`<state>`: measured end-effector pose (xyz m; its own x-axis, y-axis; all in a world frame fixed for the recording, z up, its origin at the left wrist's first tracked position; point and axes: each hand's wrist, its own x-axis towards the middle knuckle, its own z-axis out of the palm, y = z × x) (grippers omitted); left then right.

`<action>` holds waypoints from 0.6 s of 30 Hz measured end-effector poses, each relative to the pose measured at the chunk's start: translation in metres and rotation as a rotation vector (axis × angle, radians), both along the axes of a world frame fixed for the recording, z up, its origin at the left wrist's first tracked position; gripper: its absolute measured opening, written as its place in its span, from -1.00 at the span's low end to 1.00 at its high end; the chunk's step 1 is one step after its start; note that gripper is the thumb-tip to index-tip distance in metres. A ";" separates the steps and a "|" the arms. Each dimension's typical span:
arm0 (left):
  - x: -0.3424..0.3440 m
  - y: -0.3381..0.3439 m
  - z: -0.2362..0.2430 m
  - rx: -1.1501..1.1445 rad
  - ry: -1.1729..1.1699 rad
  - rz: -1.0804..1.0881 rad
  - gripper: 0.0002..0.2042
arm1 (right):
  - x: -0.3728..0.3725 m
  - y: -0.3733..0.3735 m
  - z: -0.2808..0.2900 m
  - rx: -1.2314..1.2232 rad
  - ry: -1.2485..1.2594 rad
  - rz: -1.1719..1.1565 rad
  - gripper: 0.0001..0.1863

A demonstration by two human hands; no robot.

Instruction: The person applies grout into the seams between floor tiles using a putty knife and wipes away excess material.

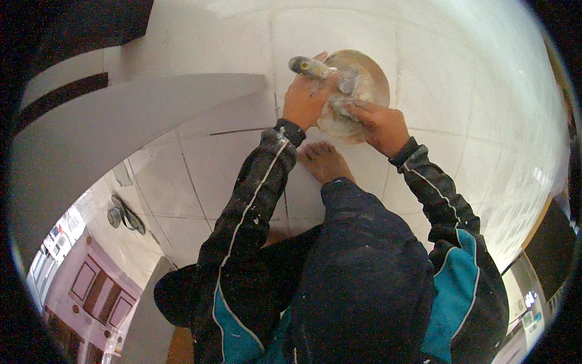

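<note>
A round, pale, smeared pan point(374, 76) sits on the tiled floor beyond my bare foot point(327, 162). My left hand point(305, 98) is closed around a scraper point(309, 68) with a grey handle at the pan's left side; its coated blade lies over the pan. My right hand point(379, 126) is at the pan's lower right, fingers pinched low inside it among pale paste, just below the blade. What those fingertips hold is hidden or too small to make out.
A grey ledge or low step point(91, 139) curves along the left. Dark sandals point(127, 215) lie on the floor point(436, 97) at the lower left, near a pink panelled door point(88, 297). Dark shapes line the far right edge.
</note>
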<state>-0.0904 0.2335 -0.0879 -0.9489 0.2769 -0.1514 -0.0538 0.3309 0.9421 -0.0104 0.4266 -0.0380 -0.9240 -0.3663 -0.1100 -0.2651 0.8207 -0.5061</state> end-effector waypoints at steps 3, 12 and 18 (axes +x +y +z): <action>-0.001 -0.008 -0.010 0.258 -0.068 -0.032 -0.38 | 0.005 0.000 -0.007 0.156 -0.057 0.178 -0.44; 0.005 -0.012 0.004 0.254 -0.150 -0.057 -0.41 | -0.011 -0.003 0.003 -0.115 -0.157 -0.065 -0.50; 0.006 -0.013 -0.003 0.054 0.001 -0.085 -0.46 | 0.004 -0.027 0.000 0.037 0.021 0.161 -0.60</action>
